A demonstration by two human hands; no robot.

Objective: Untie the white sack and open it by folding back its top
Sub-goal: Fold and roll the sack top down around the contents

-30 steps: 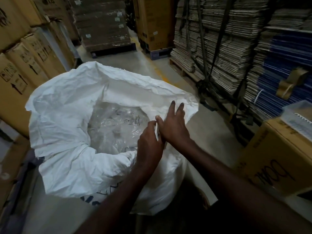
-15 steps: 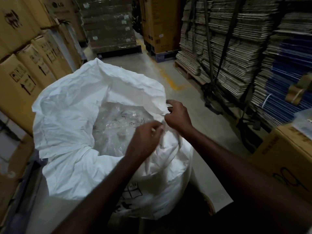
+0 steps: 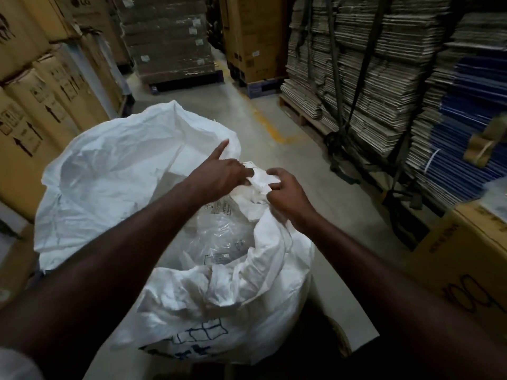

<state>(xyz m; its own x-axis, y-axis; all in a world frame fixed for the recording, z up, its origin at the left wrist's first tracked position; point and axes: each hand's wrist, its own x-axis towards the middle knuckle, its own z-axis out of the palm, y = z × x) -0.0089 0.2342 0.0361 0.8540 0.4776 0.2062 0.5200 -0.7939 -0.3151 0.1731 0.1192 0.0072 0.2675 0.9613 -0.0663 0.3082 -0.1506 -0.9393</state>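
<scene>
Pinching one bunched fold of the white sack [image 3: 115, 171] rim, both hands: left hand [image 3: 219, 178], right hand [image 3: 285, 193].

A large white sack [image 3: 115, 187] of woven plastic cloth is seen, matt and heavily creased, with blue grid marks printed low on its side. Inside it, a clear glossy plastic film liner [image 3: 222, 231] with black print is shown, crinkled and catching the light. Brown cardboard cartons [image 3: 35, 105] with a dull, smooth paper face and black arrow marks are stacked to one side. Flattened corrugated cardboard sheets [image 3: 370, 78], rough at their layered edges, are bound by dark woven straps [image 3: 336, 86]. Beside these, blue flat sheets [image 3: 472, 127] are piled. A grey concrete floor [image 3: 274, 149], matt and slightly mottled, is marked with worn yellow paint.
</scene>
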